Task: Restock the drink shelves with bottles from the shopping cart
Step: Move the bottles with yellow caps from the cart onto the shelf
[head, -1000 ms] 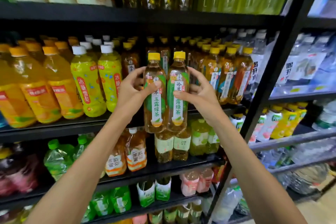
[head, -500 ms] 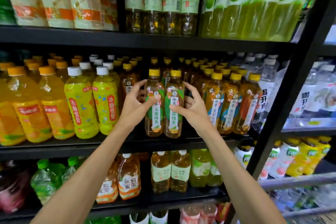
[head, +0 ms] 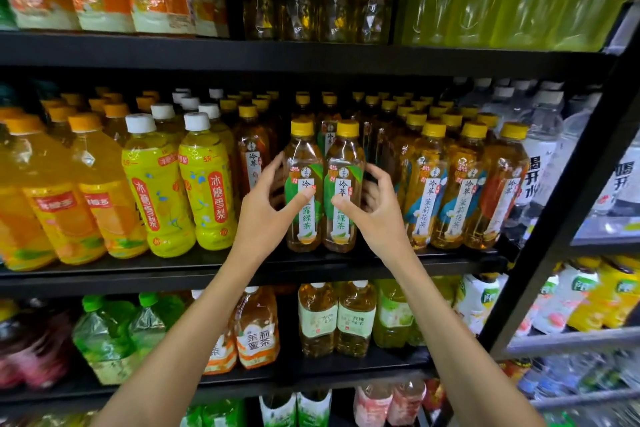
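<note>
The left green tea bottle [head: 304, 159] and the right green tea bottle [head: 346, 159] stand side by side, touching, at the front of the middle shelf [head: 173, 272], in the centre of the frame. Both are clear with yellow caps and hold pale golden tea up to the shoulder.

The left hand [head: 263, 215] grips the left one, thumb pressed on its label and fingers curled round its outer side. The right hand [head: 377, 215] mirrors it on the right one.

Just right of them on the same shelf stand jasmine tea bottles [head: 426, 191] of amber liquid, then water bottles [head: 540, 166]. To the left are white-capped yellow pear drink bottles [head: 204, 191], then orange drink bottles [head: 52, 211]. Larger tea bottles fill the shelves above and below.
</note>
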